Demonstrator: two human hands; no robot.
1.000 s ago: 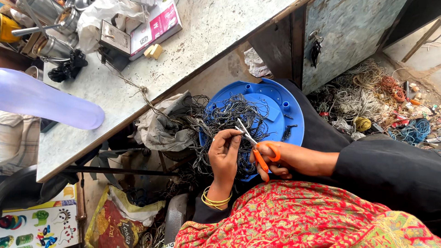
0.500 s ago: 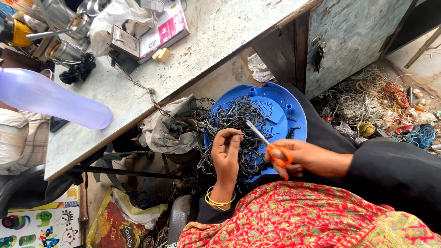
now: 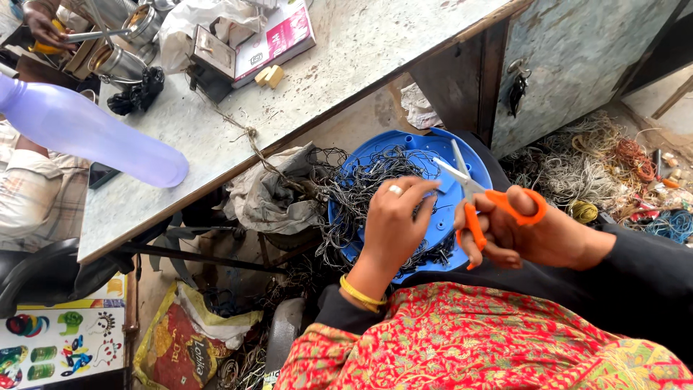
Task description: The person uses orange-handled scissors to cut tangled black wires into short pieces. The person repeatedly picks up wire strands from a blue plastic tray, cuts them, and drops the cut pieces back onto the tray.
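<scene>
Hands in tangled dark wire (thin), orange scissors

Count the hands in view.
3. Left hand on the dark wires over the blue tray; right hand holding orange scissors; another person's hand top left.

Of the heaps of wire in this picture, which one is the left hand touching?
The left hand touches the dark thin wire tangle on the blue round tray. The pale and coloured wire heap lies apart on the floor, at right.
</scene>
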